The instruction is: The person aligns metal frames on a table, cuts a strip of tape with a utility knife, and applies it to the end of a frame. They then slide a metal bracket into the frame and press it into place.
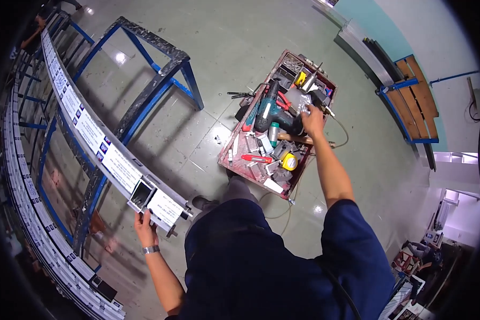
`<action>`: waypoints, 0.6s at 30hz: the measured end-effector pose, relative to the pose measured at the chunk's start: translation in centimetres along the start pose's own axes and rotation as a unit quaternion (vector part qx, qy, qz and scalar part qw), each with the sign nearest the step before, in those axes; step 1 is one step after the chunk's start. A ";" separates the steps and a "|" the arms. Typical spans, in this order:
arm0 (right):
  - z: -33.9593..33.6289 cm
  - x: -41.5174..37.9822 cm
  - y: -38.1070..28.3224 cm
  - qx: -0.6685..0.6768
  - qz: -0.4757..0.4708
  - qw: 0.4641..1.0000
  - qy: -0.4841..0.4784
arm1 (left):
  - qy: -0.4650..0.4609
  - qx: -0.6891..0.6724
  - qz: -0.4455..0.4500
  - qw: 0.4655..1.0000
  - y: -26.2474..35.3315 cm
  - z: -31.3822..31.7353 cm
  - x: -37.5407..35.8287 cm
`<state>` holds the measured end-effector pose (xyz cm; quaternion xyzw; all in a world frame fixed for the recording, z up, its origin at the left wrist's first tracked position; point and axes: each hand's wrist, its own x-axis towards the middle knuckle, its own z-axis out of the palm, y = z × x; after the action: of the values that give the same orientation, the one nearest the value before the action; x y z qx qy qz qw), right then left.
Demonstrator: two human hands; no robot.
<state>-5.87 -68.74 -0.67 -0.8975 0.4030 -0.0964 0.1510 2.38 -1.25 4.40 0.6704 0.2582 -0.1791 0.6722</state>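
Note:
My left hand (146, 228) is closed on the near end of a long metal profile (109, 152), which is covered in white printed film. This end has a square opening (141, 194) with dark insides. Over the tool cart, my right hand (313, 121) has its fingers curled down at the edge of a clear plastic bag (300, 100); what they grip is hidden. Just left of that hand lies a teal and black cordless drill (269, 109). Red-handled pliers (285, 101), a yellow tape measure (289, 161) and a red marker-like tube (257, 158) lie around it.
The red tool cart (240, 166) stands ahead on the tiled floor. Blue-legged trestles (160, 80) support the profile, and more wrapped profiles (24, 205) lie at the left. Another person's arm (34, 34) is at the far end. A hose (289, 218) trails on the floor.

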 end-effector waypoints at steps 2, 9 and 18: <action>0.6 3.8 1.2 -0.015 0.019 0.999 -0.041 | 0.011 -0.023 0.006 1.000 0.2 0.4 -0.3; 4.7 10.5 3.7 -0.009 0.007 0.986 -0.165 | 0.020 -0.056 -0.005 0.998 0.3 0.2 -0.3; 0.9 -5.4 -3.1 -0.137 -0.303 0.904 -0.268 | 0.036 -0.044 -0.006 0.998 0.3 0.0 -0.5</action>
<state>-7.02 -62.57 -0.75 -0.9801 0.0654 0.1633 0.0921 2.19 -1.26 4.94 0.6449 0.2938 -0.1468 0.6901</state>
